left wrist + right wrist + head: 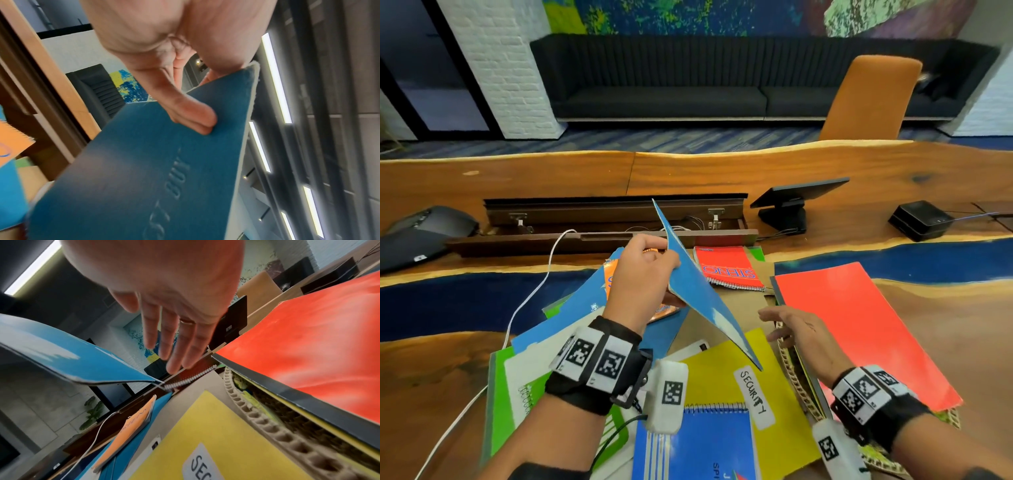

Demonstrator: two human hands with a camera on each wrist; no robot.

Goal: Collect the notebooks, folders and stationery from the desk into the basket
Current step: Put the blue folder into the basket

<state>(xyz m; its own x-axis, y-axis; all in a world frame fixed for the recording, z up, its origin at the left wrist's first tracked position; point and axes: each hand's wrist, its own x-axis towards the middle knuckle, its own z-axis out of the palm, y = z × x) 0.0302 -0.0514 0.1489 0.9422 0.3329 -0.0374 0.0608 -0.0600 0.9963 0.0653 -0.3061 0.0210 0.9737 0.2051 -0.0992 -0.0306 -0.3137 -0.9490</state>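
My left hand (pixel 667 270) pinches a thin blue folder (pixel 698 294) by its edge and holds it tilted above the pile; the thumb (pixel 195 116) presses on its cover (pixel 144 170). My right hand (pixel 770 325) hovers open with its fingers (pixel 170 345) spread, just left of a red folder (pixel 859 325) that lies over the woven basket rim (pixel 791 370). Below the lifted folder lie a yellow folder (pixel 726 373) labelled SECURITY, a blue spiral notebook (pixel 709 442), a red steno pad (pixel 729 267), an orange pad (pixel 133 426) and a green notebook (pixel 506 394).
A white cable (pixel 530 294) runs across the desk left of the pile. Behind it an open cable trough (pixel 613 219), a desk phone (pixel 421 236), a tablet on a stand (pixel 791 205) and a black box (pixel 919 219). An orange chair (pixel 869 99) stands beyond the desk.
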